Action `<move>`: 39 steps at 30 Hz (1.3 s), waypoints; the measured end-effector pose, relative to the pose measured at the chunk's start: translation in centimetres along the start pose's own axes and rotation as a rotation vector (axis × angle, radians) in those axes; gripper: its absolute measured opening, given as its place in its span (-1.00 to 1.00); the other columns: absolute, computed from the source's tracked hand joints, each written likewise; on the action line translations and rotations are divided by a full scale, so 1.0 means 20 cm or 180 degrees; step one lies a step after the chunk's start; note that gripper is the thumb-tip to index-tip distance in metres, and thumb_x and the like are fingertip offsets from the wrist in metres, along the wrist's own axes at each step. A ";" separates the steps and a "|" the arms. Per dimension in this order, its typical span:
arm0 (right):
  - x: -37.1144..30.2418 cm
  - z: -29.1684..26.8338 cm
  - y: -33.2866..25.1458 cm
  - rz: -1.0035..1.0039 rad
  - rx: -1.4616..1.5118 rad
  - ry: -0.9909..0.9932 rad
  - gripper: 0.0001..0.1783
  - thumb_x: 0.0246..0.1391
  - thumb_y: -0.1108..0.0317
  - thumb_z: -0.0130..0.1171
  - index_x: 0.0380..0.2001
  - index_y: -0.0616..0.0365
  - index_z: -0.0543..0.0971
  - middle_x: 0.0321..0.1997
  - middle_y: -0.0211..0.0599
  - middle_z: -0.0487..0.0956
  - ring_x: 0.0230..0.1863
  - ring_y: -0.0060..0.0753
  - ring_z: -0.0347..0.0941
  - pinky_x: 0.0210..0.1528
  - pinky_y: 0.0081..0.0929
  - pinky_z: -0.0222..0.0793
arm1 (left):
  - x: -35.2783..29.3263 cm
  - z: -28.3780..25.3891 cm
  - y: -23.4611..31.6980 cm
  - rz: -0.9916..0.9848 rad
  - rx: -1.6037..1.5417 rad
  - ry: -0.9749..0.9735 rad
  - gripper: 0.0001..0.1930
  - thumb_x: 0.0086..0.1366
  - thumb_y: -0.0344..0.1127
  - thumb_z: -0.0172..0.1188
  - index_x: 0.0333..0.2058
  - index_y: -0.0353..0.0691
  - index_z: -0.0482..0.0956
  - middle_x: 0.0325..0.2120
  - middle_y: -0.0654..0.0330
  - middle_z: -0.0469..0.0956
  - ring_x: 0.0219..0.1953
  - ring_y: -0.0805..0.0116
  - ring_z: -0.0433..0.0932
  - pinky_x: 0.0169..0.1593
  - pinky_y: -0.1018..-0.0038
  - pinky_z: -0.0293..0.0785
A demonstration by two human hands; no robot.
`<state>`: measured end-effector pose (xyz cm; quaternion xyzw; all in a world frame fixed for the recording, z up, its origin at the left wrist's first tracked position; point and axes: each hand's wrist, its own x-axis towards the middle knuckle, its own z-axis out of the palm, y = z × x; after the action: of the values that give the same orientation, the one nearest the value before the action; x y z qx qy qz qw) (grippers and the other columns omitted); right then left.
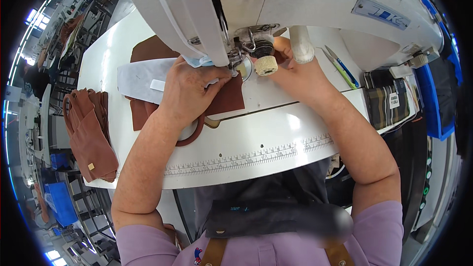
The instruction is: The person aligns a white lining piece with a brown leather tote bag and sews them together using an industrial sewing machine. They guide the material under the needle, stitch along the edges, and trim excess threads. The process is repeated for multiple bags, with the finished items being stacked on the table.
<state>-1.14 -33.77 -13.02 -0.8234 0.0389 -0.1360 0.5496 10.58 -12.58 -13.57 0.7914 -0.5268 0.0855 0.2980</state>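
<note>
A white sewing machine stands over the white table, its needle and presser foot low over a brown leather piece. My left hand lies on this work just left of the foot, thumb and forefinger closed on it at the seam. Under that hand are a pale grey lining panel with a small white tag and a brown curved handle. My right hand is curled to the right of the foot, behind the cream ribbed knob. The machine partly hides its fingers, so what they hold cannot be seen.
A stack of brown leather bag pieces with handles lies at the table's left edge. Green and blue pen-like tools lie right of my right hand. Plaid items and a blue bin are farther right. A printed ruler runs along the front.
</note>
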 end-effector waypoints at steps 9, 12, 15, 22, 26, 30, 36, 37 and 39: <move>-0.02 0.02 -0.01 -0.0356 0.0599 0.0418 -0.64 0.40 0.13 0.05 -0.13 0.25 0.57 -0.35 -0.38 0.61 -0.27 -0.56 0.44 -0.12 -0.55 0.37 | 0.00 0.00 0.00 -0.0070 0.0139 -0.0053 -0.88 0.09 -0.38 0.42 -0.34 -0.07 0.80 -0.33 0.22 0.72 -0.23 0.14 0.62 -0.01 0.26 0.50; -0.01 0.04 -0.02 -0.0258 0.0489 0.0457 -0.56 0.45 0.04 -0.04 -0.17 0.25 0.57 -0.37 -0.36 0.59 -0.31 -0.56 0.41 -0.15 -0.53 0.37 | 0.00 0.00 0.00 -0.0133 0.0119 -0.0095 -0.88 0.10 -0.38 0.41 -0.34 -0.07 0.80 -0.33 0.21 0.72 -0.22 0.14 0.62 0.01 0.26 0.49; 0.01 0.04 -0.01 -0.0291 0.0655 0.0480 -0.50 0.46 -0.04 -0.07 -0.22 0.23 0.58 -0.41 -0.38 0.57 -0.34 -0.56 0.39 -0.19 -0.51 0.37 | 0.00 0.00 0.00 -0.0051 0.0127 -0.0029 -0.89 0.10 -0.38 0.41 -0.35 -0.07 0.79 -0.34 0.23 0.72 -0.24 0.16 0.62 0.01 0.27 0.48; 0.04 0.03 0.03 -0.0125 0.0590 0.0431 -0.38 0.40 -0.18 -0.05 -0.35 0.21 0.61 -0.50 -0.38 0.54 -0.40 -0.53 0.42 -0.26 -0.48 0.37 | 0.00 -0.02 0.05 0.0235 -0.0110 -0.0073 -0.91 0.12 -0.50 0.41 -0.36 -0.29 0.76 -0.37 0.10 0.74 -0.30 0.23 0.74 -0.17 0.41 0.64; 0.03 0.01 0.00 -0.0027 0.0136 0.0450 -0.24 0.32 -0.37 -0.09 -0.46 0.17 0.63 -0.59 -0.36 0.51 -0.45 -0.48 0.44 -0.33 -0.43 0.37 | -0.01 -0.04 0.08 0.0233 -0.0078 -0.0095 -0.91 0.10 -0.51 0.42 -0.37 -0.29 0.75 -0.36 0.10 0.74 -0.25 0.22 0.74 -0.13 0.39 0.64; 0.03 0.02 0.01 -0.0097 0.0046 0.0419 -0.14 0.27 -0.49 -0.17 -0.52 0.14 0.63 -0.62 -0.35 0.51 -0.48 -0.42 0.47 -0.37 -0.41 0.39 | -0.01 -0.02 0.07 0.0087 -0.0118 -0.0053 -0.90 0.09 -0.51 0.42 -0.37 -0.29 0.74 -0.36 0.10 0.74 -0.24 0.20 0.73 -0.13 0.39 0.63; 0.05 0.02 0.04 -0.0270 0.0048 0.0265 -0.13 0.25 -0.50 -0.17 -0.52 0.13 0.64 -0.60 -0.32 0.55 -0.48 -0.38 0.53 -0.35 -0.39 0.42 | -0.01 -0.01 0.07 -0.0026 -0.0264 -0.0043 -0.87 0.09 -0.51 0.41 -0.34 -0.28 0.73 -0.33 0.10 0.73 -0.22 0.17 0.71 -0.10 0.35 0.60; 0.05 0.02 0.06 -0.0237 0.0017 0.0264 -0.14 0.25 -0.50 -0.17 -0.51 0.13 0.65 -0.60 -0.32 0.56 -0.48 -0.37 0.53 -0.35 -0.38 0.42 | -0.02 -0.01 0.07 -0.0083 -0.0272 -0.0053 -0.85 0.08 -0.50 0.41 -0.32 -0.27 0.73 -0.32 0.10 0.72 -0.21 0.15 0.70 -0.08 0.33 0.59; 0.05 0.01 0.07 -0.0178 -0.0037 0.0248 -0.14 0.26 -0.49 -0.17 -0.50 0.13 0.66 -0.60 -0.32 0.56 -0.47 -0.37 0.54 -0.34 -0.38 0.43 | -0.03 0.00 0.11 -0.0214 0.0135 0.0212 -0.82 0.07 -0.49 0.41 -0.29 -0.26 0.72 -0.29 0.11 0.70 -0.17 0.12 0.67 -0.03 0.27 0.54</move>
<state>0.09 -34.36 -14.21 -0.8214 0.0380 -0.1830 0.5388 8.40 -12.58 -13.00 0.8115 -0.4878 0.1129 0.3011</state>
